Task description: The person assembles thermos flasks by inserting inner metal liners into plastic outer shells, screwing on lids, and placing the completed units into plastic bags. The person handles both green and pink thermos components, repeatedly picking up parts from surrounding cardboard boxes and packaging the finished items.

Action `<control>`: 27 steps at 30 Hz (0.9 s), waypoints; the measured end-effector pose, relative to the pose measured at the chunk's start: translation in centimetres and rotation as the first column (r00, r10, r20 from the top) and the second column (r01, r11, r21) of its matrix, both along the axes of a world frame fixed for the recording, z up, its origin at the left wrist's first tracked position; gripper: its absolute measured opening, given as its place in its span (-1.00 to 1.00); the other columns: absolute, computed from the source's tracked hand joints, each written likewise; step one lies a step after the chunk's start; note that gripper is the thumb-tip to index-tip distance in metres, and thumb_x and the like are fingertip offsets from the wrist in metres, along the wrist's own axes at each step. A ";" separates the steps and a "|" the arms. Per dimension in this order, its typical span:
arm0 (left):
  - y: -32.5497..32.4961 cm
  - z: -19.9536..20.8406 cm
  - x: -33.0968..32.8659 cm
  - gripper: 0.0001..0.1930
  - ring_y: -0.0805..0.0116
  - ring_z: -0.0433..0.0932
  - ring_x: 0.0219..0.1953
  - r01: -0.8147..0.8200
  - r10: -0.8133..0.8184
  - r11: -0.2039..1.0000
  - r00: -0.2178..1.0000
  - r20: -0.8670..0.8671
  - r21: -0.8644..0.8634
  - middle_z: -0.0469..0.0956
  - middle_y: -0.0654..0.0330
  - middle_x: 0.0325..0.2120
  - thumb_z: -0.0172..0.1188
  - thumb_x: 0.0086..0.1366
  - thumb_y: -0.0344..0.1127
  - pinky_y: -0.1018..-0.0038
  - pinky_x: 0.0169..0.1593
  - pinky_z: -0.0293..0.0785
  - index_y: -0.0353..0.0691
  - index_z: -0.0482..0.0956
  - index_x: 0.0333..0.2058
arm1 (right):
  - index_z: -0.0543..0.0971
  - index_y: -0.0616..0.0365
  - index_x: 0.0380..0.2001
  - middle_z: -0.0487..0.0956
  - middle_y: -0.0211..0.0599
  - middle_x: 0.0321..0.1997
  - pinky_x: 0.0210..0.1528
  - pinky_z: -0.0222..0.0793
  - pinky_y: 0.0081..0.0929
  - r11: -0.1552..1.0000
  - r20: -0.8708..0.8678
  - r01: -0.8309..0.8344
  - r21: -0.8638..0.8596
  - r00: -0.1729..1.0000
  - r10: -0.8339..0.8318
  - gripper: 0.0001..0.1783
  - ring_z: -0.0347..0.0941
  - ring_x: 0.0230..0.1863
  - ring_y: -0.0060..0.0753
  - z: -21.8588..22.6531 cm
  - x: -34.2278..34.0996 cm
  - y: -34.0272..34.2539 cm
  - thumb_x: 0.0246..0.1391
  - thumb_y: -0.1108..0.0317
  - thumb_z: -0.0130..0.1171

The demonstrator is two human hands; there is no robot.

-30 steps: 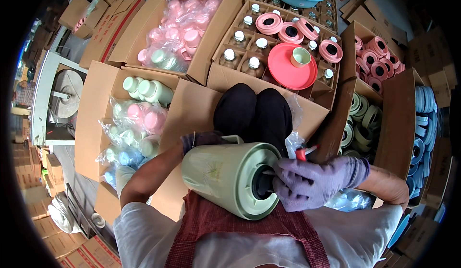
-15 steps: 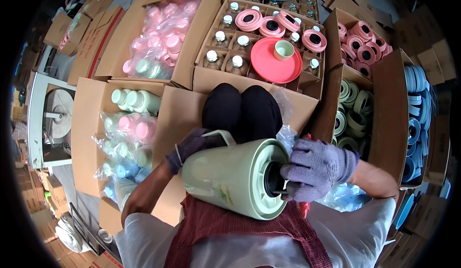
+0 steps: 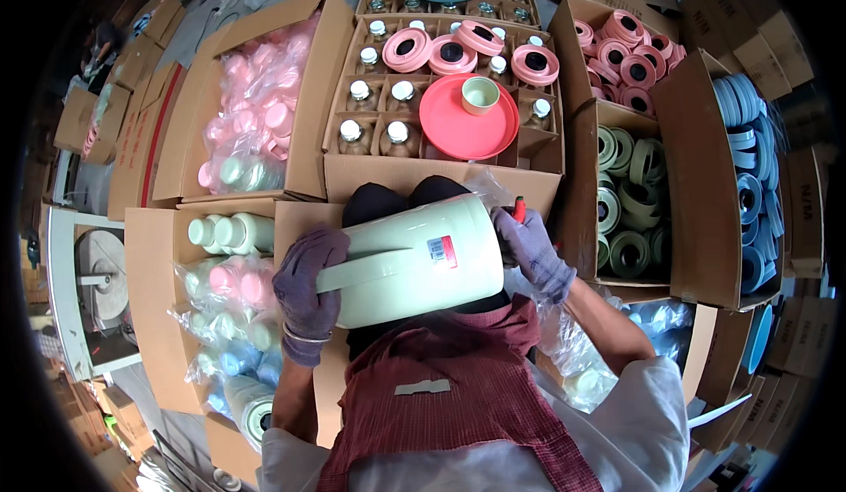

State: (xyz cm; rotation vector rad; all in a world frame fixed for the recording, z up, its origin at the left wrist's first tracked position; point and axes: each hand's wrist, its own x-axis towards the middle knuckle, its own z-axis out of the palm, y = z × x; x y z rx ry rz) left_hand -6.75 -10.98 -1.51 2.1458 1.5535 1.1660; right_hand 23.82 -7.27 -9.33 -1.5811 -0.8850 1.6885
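Observation:
Across my lap lies a pale green thermos jug [image 3: 414, 267] on its side, its handle and a small red-and-white label facing up. My left hand [image 3: 310, 281], in a purple-grey work glove, is closed on the jug's left end beside the handle. At the jug's right end, the base, my gloved right hand [image 3: 531, 252] is closed round a tool with a red handle [image 3: 519, 209]. The tool's working end is hidden behind the jug and fingers.
Ahead, a divided carton [image 3: 441, 175] holds white-capped glass bottles, with a red plate [image 3: 471, 135], a green cup [image 3: 480, 95] and pink rings on top. Left are cartons of bagged pink parts [image 3: 256, 96] and green bottles [image 3: 242, 232]. Right are green rings [image 3: 630, 254] and blue parts [image 3: 749, 192].
The jug has rolled so its handle and label face up, and its base has turned away from view. My left hand has shifted left and down; my right hand moved up and left.

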 end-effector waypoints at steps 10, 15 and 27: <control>1.6 -5.0 -2.7 -0.68 0.19 0.60 -0.13 -0.288 0.394 0.882 0.885 0.249 -0.372 0.63 0.06 -0.20 0.04 0.29 -0.39 0.34 -0.02 0.49 -0.38 0.51 -0.02 | 0.47 0.16 -0.31 0.55 -0.12 -0.46 -0.42 0.46 -0.25 0.871 0.257 -0.199 0.449 0.962 0.088 -0.59 0.56 -0.41 -0.12 -5.1 1.8 14.3 0.21 -0.02 0.12; 5.7 -7.8 -0.9 -0.59 0.26 0.52 0.03 0.071 0.151 0.939 0.794 0.589 -0.336 0.52 0.09 0.01 -0.05 0.34 -0.49 0.32 0.08 0.49 -0.31 0.32 0.17 | 0.42 0.04 -0.11 0.51 -0.01 -0.08 -0.12 0.48 -0.03 0.764 0.948 -0.640 0.077 0.285 0.143 -0.56 0.53 -0.09 0.10 -19.0 0.9 21.2 0.05 0.00 0.18; 18.3 -7.9 6.7 -0.65 0.34 0.56 -0.04 0.441 0.516 0.842 -0.486 0.706 -0.312 0.55 0.19 -0.02 -0.03 0.45 -0.13 0.64 -0.27 0.56 -0.17 0.46 0.07 | 0.50 0.17 -0.21 0.35 0.18 0.12 0.06 0.33 -0.02 0.660 0.718 -0.418 0.624 0.640 -0.274 -0.56 0.34 0.07 0.23 -16.8 2.1 25.4 -0.12 0.19 0.38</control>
